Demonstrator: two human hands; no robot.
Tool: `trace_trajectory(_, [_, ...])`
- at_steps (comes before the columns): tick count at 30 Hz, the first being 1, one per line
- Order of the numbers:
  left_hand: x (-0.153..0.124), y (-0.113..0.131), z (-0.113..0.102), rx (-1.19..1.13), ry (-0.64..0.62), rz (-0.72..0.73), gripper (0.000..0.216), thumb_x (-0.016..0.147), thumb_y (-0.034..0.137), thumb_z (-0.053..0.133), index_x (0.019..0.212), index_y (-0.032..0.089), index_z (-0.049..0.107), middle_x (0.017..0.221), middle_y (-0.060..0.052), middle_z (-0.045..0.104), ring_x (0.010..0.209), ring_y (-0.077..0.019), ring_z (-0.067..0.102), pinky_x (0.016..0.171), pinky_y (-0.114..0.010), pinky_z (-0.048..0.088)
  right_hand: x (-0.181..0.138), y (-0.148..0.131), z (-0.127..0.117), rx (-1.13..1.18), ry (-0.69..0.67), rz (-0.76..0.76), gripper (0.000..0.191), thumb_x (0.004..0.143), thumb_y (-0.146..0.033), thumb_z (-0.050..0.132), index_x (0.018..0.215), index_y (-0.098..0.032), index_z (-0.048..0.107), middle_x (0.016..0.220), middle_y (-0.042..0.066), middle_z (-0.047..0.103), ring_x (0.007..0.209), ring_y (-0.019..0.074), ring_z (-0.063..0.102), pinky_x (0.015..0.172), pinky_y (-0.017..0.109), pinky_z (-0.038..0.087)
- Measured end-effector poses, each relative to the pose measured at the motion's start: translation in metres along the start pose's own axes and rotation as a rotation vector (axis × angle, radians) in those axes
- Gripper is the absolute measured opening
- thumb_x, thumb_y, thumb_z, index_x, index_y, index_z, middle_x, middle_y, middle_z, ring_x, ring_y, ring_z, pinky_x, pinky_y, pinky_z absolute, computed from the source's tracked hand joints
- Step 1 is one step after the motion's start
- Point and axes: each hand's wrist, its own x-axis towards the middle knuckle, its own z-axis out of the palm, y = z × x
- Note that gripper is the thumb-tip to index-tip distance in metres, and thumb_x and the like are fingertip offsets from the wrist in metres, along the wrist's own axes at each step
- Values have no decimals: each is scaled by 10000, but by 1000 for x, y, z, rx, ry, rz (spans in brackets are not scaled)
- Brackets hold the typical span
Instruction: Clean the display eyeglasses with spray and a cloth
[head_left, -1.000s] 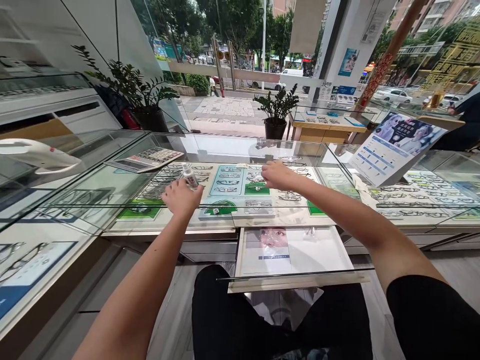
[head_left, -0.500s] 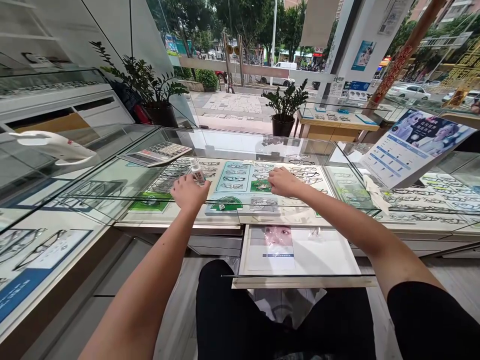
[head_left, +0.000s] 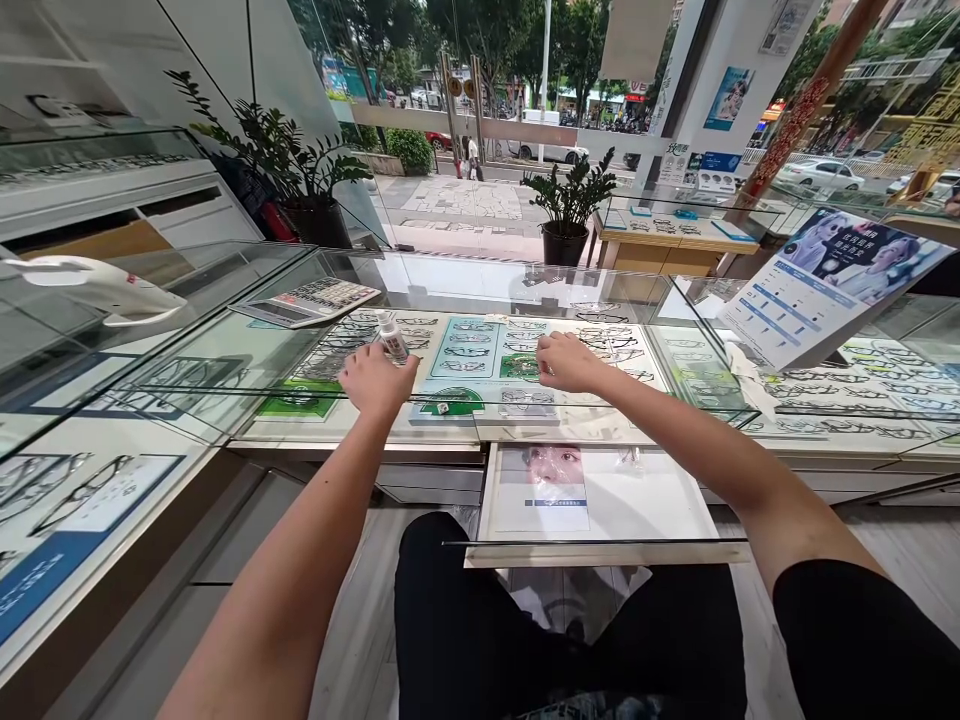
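My left hand [head_left: 377, 378] is wrapped round a small white bottle [head_left: 391, 337] with a pale cap and a printed label, which tilts slightly above the glass counter [head_left: 450, 272]. The hand hides part of the bottle. To the right, my right hand [head_left: 568, 362] hovers at or just over the glass with its fingers curled together; whatever they pinch, if anything, is hidden. Under the glass between and around both hands lie several eyeglass frames [head_left: 466, 352] on pale blue and green cards.
An open drawer [head_left: 652, 500] with a printed sheet juts out over my lap. A white handheld device [head_left: 112, 290] and a flat chart [head_left: 307, 302] lie on the left glass. At right stand a leaflet display [head_left: 832, 285] and a crumpled cloth [head_left: 752, 385]. Potted plants [head_left: 566, 215] stand beyond.
The whole view has shifted slightly upward. Both hands keep nearly the same places, and the bottle is still in my left hand.
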Motion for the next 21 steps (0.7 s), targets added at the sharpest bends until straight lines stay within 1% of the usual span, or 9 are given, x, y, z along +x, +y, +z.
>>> trace_trajectory(7, [0, 0, 3, 15, 34, -7, 717, 962, 580, 513, 1471, 96, 657, 1586, -285, 625, 1456, -494, 543, 1211, -622, 451, -9, 1, 0, 57, 18, -34, 119, 995, -230, 676, 914, -191, 754, 1420, 155, 704, 1272, 354, 593, 1093, 493, 440])
trace_trajectory(13, [1, -1, 5, 3, 42, -6, 678, 967, 559, 528, 1453, 106, 661, 1564, -292, 636, 1444, -500, 549, 1194, -627, 461, -17, -1, -2, 80, 34, -33, 158, 1020, -228, 651, 923, -198, 771, 1436, 153, 699, 1299, 352, 580, 1132, 512, 428])
trace_trajectory(21, [3, -2, 7, -1, 38, -8, 681, 971, 559, 518, 1462, 108, 656, 1563, -291, 634, 1448, -499, 545, 1199, -630, 455, -6, 2, 1, 71, 41, 10, 180, 1041, -236, 633, 977, -188, 794, 1427, 167, 702, 1316, 359, 575, 1151, 520, 415])
